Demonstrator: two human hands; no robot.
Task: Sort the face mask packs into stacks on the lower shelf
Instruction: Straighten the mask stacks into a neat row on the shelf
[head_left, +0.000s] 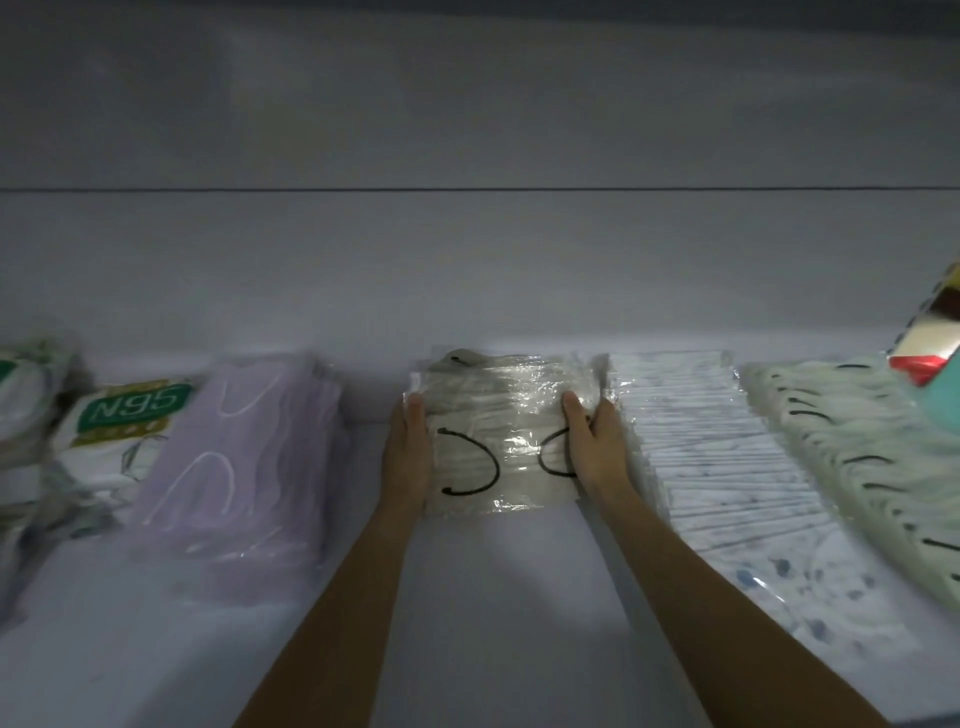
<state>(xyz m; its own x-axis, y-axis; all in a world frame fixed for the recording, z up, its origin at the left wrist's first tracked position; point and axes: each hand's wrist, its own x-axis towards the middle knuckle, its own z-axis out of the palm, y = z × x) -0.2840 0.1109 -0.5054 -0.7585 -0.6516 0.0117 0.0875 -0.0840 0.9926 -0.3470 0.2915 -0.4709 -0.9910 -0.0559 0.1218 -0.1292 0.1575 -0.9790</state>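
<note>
On the white lower shelf (467, 613) a stack of clear-wrapped beige mask packs with black ear loops (498, 441) lies in the middle. My left hand (408, 457) rests flat against its left side, fingers straight. My right hand (592, 441) lies along its right side with the thumb on top of the wrap. A purple mask stack (244, 467) lies to the left, and N95 packs (124, 431) lie further left. To the right are a white, blue-speckled stack (701, 457) and a pale green stack with black loops (852, 452).
A tilted box with red, teal and shiny faces (930, 353) leans over the pale green stack at the far right. More wrapped packs (26, 405) pile up at the far left edge. The shelf's back wall (467, 260) rises behind the stacks.
</note>
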